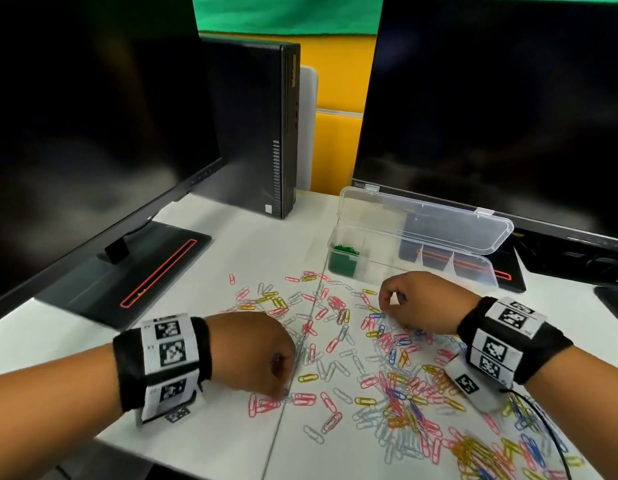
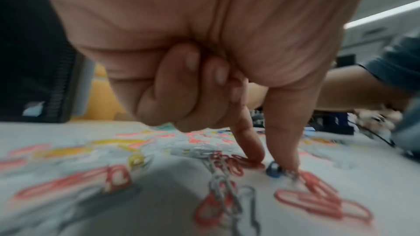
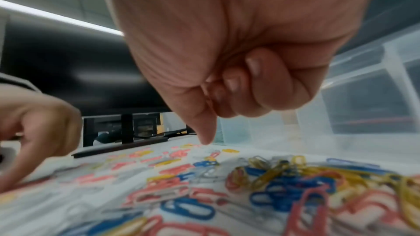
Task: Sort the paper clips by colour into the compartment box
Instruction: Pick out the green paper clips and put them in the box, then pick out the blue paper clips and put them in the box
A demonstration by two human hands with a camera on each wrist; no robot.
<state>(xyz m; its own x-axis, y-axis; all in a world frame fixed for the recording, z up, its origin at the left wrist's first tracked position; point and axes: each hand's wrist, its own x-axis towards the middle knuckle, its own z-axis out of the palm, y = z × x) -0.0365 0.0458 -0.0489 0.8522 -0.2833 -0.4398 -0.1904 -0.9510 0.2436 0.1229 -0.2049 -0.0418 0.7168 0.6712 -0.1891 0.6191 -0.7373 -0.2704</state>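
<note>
Loose paper clips [image 1: 380,362] in pink, yellow, blue and white cover the white table. My left hand [image 1: 283,396] points thumb and index finger down at the near-left edge of the pile. In the left wrist view these two fingertips [image 2: 289,164] pinch a blue clip [image 2: 274,170] lying among red ones. My right hand [image 1: 390,306] hovers over the far side of the pile, its fingers [image 3: 252,71] curled into the palm. A bit of blue shows at its fingers. The clear compartment box [image 1: 404,277] stands behind with its lid up. Green clips [image 1: 345,250] fill its leftmost compartment.
Two dark monitors [image 1: 501,109] stand at the back, the left one's base [image 1: 134,271] reaching onto the table. A black desktop computer [image 1: 262,133] stands between them. A thin black cable [image 1: 557,441] runs across the clips at the near right.
</note>
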